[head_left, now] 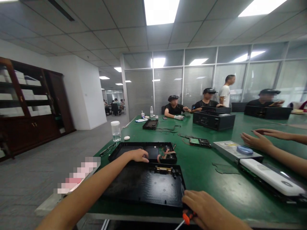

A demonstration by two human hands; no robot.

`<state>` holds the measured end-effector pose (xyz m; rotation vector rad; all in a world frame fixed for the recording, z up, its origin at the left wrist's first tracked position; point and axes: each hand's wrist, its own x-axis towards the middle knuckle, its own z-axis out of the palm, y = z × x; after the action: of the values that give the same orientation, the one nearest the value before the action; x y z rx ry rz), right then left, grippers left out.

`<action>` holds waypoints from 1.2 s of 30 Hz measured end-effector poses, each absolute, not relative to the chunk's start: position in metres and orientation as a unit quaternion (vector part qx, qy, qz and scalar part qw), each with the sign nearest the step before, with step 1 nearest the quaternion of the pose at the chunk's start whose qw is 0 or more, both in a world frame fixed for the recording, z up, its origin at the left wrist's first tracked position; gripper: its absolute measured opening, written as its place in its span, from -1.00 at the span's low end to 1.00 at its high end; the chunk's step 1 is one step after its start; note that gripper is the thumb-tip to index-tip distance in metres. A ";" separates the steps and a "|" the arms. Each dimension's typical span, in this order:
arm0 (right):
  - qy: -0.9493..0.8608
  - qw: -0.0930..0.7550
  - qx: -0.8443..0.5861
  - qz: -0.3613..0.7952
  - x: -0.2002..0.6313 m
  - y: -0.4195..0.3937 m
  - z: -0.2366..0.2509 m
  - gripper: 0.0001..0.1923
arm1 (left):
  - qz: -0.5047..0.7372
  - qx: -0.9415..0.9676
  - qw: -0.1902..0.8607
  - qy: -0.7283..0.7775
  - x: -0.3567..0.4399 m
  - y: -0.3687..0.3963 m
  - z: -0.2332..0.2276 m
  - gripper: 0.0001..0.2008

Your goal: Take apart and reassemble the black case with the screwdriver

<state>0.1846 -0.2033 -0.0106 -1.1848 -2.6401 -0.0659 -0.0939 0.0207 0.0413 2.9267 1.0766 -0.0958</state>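
My right hand is wrapped round a screwdriver with an orange and black handle, its shaft pointing down past the table edge. That hand is at the near right corner of an open, shallow black casing half. At the far edge of this half, my left hand has its fingers curled over the rim; the fingertips are partly hidden. Just behind stands a second black casing half, with ribbon cables and parts inside it.
To the right are a metal box with a blue tape roll, a white device, and a neighbour's hands. A circuit board unit lies mid-table. A jar stands at left. Several people sit across the table.
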 end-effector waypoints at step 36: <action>-0.746 0.337 -0.571 0.066 0.308 -0.021 -0.006 -0.64 | -0.076 0.953 0.018 0.293 -0.095 -0.118 0.058 -0.80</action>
<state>0.3080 -0.0215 -0.0056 -1.4879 -1.9447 0.1724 -0.0945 -0.1178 0.0576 2.9605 0.9108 -0.2370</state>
